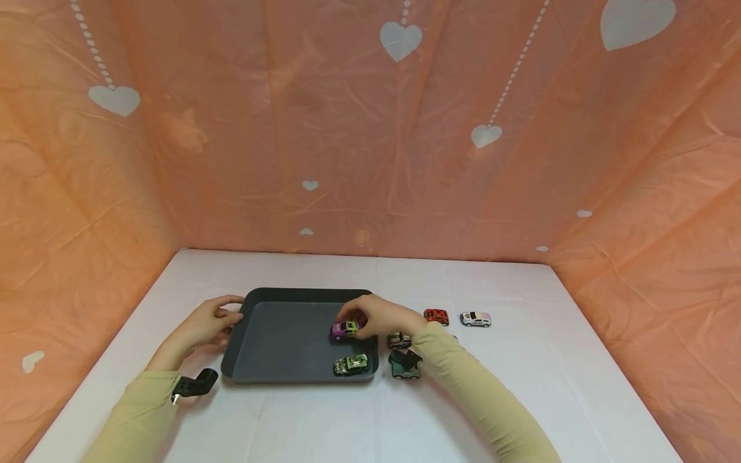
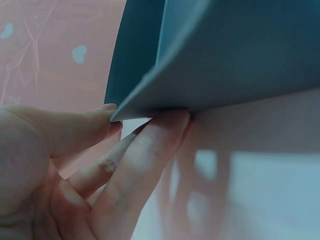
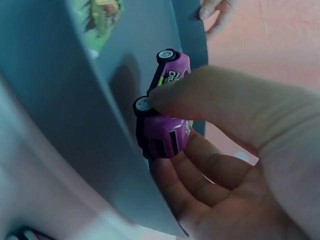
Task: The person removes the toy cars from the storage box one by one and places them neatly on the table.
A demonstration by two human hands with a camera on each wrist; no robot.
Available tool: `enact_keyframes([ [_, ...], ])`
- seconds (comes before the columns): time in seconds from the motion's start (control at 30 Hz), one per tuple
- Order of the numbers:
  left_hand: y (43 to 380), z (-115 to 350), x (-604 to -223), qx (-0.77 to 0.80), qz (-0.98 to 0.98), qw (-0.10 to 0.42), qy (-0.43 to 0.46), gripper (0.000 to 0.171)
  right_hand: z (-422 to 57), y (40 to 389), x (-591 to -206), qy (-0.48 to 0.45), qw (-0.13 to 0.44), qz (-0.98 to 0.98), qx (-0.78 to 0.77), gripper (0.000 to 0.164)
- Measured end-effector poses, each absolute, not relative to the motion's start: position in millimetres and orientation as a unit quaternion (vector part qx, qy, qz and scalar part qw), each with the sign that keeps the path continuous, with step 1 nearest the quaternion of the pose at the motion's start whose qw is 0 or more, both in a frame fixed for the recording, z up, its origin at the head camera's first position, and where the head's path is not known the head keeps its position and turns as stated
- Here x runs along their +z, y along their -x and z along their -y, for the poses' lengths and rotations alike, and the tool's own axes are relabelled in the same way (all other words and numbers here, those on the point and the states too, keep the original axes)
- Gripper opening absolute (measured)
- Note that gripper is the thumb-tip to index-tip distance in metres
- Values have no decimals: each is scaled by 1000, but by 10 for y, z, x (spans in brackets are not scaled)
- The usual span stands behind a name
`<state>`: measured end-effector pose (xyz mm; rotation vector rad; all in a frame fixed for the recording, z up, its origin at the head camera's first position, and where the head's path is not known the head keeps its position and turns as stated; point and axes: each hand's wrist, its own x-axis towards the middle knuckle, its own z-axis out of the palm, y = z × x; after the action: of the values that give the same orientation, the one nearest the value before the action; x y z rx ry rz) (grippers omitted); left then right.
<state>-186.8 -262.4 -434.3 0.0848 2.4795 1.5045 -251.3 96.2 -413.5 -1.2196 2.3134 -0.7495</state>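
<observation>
A purple and green toy car (image 1: 344, 330) is pinched between the thumb and fingers of my right hand (image 1: 384, 316), over the right part of a dark grey tray (image 1: 289, 344). In the right wrist view the purple toy car (image 3: 165, 130) is tilted beside the tray wall, its wheels toward the tray floor. A green patterned toy car (image 1: 350, 365) sits in the tray's near right corner. My left hand (image 1: 205, 325) grips the tray's left rim; in the left wrist view the thumb lies at the rim (image 2: 145, 85) and fingers reach under it.
Right of the tray, on the white table (image 1: 544, 360), stand a red toy car (image 1: 437, 316), a white toy car (image 1: 476, 319), a dark toy car (image 1: 399, 340) and a green toy vehicle (image 1: 404, 364). My right forearm passes over part of this group. Orange cloth (image 1: 347, 141) surrounds the table.
</observation>
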Motion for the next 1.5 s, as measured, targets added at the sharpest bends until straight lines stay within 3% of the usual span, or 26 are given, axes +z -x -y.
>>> enact_keyframes([
  [0.47, 1869, 2619, -4347, 516, -847, 121, -28, 44, -1329, 2438, -3888, 437, 187, -825, -305, 43],
  [0.87, 1866, 2610, -4343, 517, -847, 114, -42, 43, -1978, 2320, -3778, 410, 157, -841, -315, 43],
  [1.5, 1863, 2616, -4370, 512, -851, 111, -36, 42, -2934, 2111, -4033, 346, 122, -872, -324, 38],
])
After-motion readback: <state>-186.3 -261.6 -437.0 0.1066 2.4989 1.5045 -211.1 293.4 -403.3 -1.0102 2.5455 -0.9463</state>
